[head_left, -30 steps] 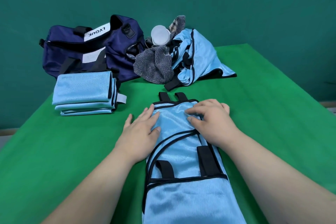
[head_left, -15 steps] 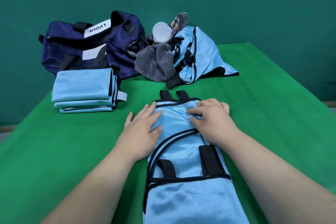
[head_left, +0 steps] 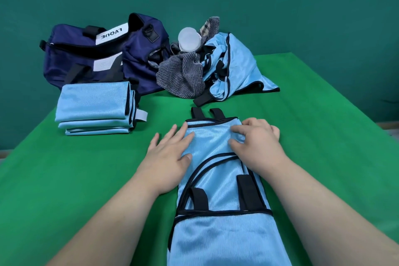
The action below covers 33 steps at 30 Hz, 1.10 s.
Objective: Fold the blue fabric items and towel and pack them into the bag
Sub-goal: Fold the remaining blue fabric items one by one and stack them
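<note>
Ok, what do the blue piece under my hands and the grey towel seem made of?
Blue piece: probably thin synthetic knit; faint sheen, fine ribbing, black edge binding. Towel: likely cotton terry; matte, fuzzy, thin pale stripes.

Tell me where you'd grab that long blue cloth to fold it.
Probably the cloth at its far end, by the two corners beside the black loops, reached from the left and right sides. It lies flat as a long narrow strip running away from the person, so that end could fold back over the rest.
</note>
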### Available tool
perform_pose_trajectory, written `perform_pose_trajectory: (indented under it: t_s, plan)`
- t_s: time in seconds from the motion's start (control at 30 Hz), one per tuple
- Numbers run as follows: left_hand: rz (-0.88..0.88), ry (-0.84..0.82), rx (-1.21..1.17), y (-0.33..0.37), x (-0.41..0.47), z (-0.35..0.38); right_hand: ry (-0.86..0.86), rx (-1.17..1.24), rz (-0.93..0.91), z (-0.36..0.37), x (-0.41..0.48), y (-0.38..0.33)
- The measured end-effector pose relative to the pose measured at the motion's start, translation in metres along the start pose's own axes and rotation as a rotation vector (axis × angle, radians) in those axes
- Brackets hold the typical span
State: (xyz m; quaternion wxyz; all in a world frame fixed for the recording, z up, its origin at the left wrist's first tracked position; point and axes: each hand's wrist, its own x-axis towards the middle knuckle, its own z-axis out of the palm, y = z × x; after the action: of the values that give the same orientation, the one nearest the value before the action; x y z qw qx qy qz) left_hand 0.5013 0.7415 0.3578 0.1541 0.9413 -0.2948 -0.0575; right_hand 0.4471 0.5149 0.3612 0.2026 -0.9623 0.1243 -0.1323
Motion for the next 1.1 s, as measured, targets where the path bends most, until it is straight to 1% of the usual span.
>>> perform_pose_trajectory:
  t_s: [0.17,0.27,0.37,0.43,0.5,0.53,0.6,0.67,0.7,0.83,0.9,1.0,1.1]
  plan:
    - [-0.022,-0.023,0.067,0.000,0.001,0.001,-0.003,-0.066,0.017,0.000,-0.003,0.002]
    - [-0.030,-0.032,0.103,0.001,0.003,0.002,-0.046,-0.107,0.003,0.000,-0.003,0.005]
    - [-0.032,-0.039,0.119,0.001,0.004,0.002,-0.109,-0.086,-0.021,-0.001,-0.002,0.007]
    - [-0.030,-0.031,0.121,0.000,0.005,0.003,-0.111,-0.019,-0.026,-0.002,-0.002,0.008]
    - [-0.021,-0.003,0.071,-0.002,0.003,0.002,-0.063,0.111,-0.009,-0.004,-0.006,0.010]
    - [-0.014,0.021,0.018,-0.003,0.000,0.001,-0.034,0.179,0.008,-0.006,-0.010,0.012]
    - [-0.022,0.078,-0.162,-0.005,-0.009,0.000,0.001,0.271,0.039,-0.012,-0.022,0.015]
    - [-0.069,0.107,-0.332,-0.005,-0.024,-0.002,0.016,0.334,0.054,-0.018,-0.041,0.018]
    - [-0.085,0.109,-0.369,-0.004,-0.036,-0.002,0.017,0.370,0.059,-0.021,-0.052,0.018]
    - [-0.049,0.128,-0.406,0.008,-0.095,0.004,0.000,0.564,0.045,-0.032,-0.103,0.015]
    - [-0.051,0.133,-0.419,0.017,-0.122,0.008,-0.015,0.598,0.030,-0.035,-0.127,0.014]
    - [0.006,0.166,-0.404,0.031,-0.152,0.010,0.008,0.575,0.003,-0.038,-0.155,0.011]
    - [0.046,0.148,-0.301,0.044,-0.176,0.012,0.056,0.481,-0.054,-0.041,-0.177,0.008]
